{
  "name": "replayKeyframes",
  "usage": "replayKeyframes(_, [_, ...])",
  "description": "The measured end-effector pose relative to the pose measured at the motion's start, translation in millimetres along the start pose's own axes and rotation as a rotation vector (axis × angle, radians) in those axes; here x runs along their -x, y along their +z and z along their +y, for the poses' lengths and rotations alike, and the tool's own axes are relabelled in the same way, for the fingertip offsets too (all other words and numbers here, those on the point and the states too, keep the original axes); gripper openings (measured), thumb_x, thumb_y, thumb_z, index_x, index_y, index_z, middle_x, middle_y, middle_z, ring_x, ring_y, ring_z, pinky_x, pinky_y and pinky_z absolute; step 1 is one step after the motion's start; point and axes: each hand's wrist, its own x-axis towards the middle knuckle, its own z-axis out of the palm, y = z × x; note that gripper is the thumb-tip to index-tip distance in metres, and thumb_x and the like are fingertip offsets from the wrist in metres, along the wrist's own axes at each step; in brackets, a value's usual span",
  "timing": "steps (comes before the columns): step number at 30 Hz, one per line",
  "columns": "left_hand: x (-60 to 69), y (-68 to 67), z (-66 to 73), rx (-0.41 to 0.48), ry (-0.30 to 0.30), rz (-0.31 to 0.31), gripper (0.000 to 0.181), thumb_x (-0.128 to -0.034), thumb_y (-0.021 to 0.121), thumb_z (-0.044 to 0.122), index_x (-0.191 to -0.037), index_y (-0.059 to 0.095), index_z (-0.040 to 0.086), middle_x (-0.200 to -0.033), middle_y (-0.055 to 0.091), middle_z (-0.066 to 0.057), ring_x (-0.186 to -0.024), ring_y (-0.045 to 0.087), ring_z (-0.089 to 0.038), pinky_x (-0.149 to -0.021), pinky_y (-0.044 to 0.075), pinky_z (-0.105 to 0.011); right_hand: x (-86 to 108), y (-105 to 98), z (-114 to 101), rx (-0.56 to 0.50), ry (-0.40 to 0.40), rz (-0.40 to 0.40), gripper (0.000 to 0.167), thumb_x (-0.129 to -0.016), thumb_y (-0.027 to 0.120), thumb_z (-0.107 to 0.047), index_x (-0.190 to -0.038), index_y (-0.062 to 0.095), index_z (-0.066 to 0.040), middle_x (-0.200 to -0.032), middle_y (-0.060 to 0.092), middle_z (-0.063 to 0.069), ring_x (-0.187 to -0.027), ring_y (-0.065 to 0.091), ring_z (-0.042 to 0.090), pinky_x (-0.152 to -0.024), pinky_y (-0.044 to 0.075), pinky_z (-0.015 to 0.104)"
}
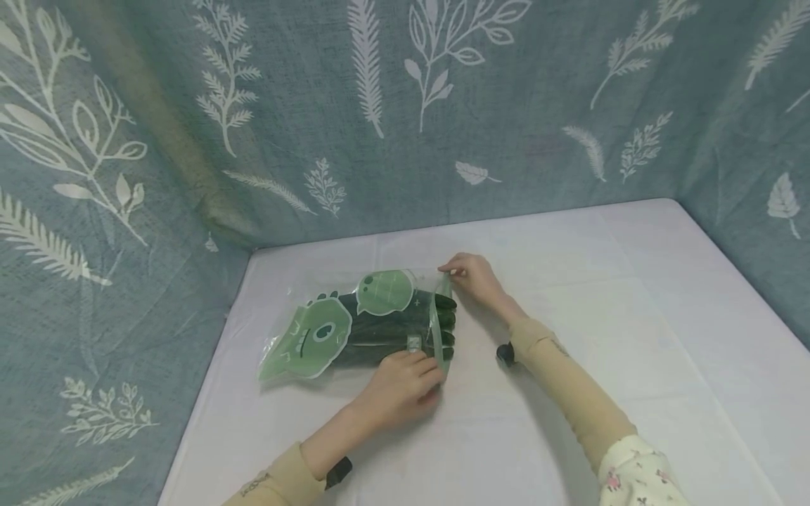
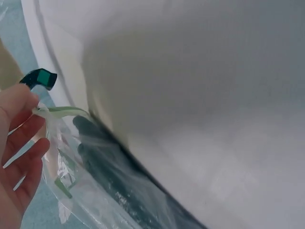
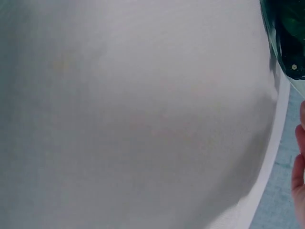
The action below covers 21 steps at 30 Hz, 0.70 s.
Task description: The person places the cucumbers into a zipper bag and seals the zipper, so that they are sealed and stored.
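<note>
A clear zip bag (image 1: 319, 341) printed with a green one-eyed monster and a speech bubble lies on the table, its opening towards the right. Several dark green cucumbers (image 1: 446, 320) lie side by side inside, their ends showing at the opening. My left hand (image 1: 405, 386) pinches the near corner of the green-edged mouth. In the left wrist view, thumb and forefinger of that hand (image 2: 21, 148) hold the green strip (image 2: 64, 110). At the far corner of the mouth, my right hand (image 1: 476, 280) pinches the edge. Only some right fingertips (image 3: 299, 138) show in the right wrist view.
A white cloth covers the table (image 1: 601, 337). Blue-grey curtains (image 1: 405, 161) with white leaf patterns hang behind it and along both sides. Dark wrist devices (image 1: 505, 353) sit on both forearms.
</note>
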Motion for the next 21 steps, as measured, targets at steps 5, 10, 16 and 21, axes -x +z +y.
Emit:
replayKeyframes(5, [-1.0, -6.7, -6.0, 0.008, 0.002, 0.078, 0.009, -0.0741, 0.076, 0.016, -0.080, 0.070, 0.018, -0.080, 0.067, 0.008, -0.071, 0.062, -0.009, -0.060, 0.048, -0.021, 0.1, -3.4, -1.8, -0.021, -0.011, -0.008, 0.023, -0.082, 0.067, 0.006, -0.102, 0.073, -0.003, -0.098, 0.071, 0.014, -0.085, 0.066, 0.025, -0.076, 0.054, 0.036])
replayKeyframes(10, [-1.5, -12.9, -13.6, 0.028, -0.009, 0.168, 0.008, -0.0730, 0.075, 0.011, -0.077, 0.072, 0.017, -0.074, 0.066, 0.008, -0.066, 0.062, -0.007, -0.058, 0.047, -0.020, 2.7, -4.2, 0.2, -0.023, -0.005, -0.017, 0.019, -0.083, 0.066, 0.003, -0.100, 0.073, -0.001, -0.096, 0.071, 0.015, -0.091, 0.066, 0.028, -0.083, 0.054, 0.038])
replayKeyframes(16, [-3.2, -24.6, -20.2, 0.037, -0.053, 0.278, 0.009, -0.0728, 0.076, 0.008, -0.076, 0.071, 0.014, -0.073, 0.067, 0.006, -0.063, 0.064, -0.007, -0.056, 0.049, -0.021, 7.7, -6.6, 2.2, -0.017, -0.025, -0.002, 0.013, -0.085, 0.066, -0.001, -0.095, 0.074, -0.002, -0.092, 0.072, 0.013, -0.089, 0.067, 0.027, -0.085, 0.053, 0.038])
replayKeyframes(21, [-3.5, -39.3, -23.3, 0.040, -0.089, 0.347, 0.010, -0.0736, 0.074, 0.004, -0.077, 0.070, 0.012, -0.074, 0.068, 0.005, -0.056, 0.060, -0.009, -0.052, 0.048, -0.022, 11.0, -9.7, 1.9, 0.028, -0.069, 0.014, 0.012, -0.085, 0.066, -0.004, -0.094, 0.074, -0.003, -0.095, 0.072, 0.011, -0.092, 0.068, 0.026, -0.086, 0.053, 0.037])
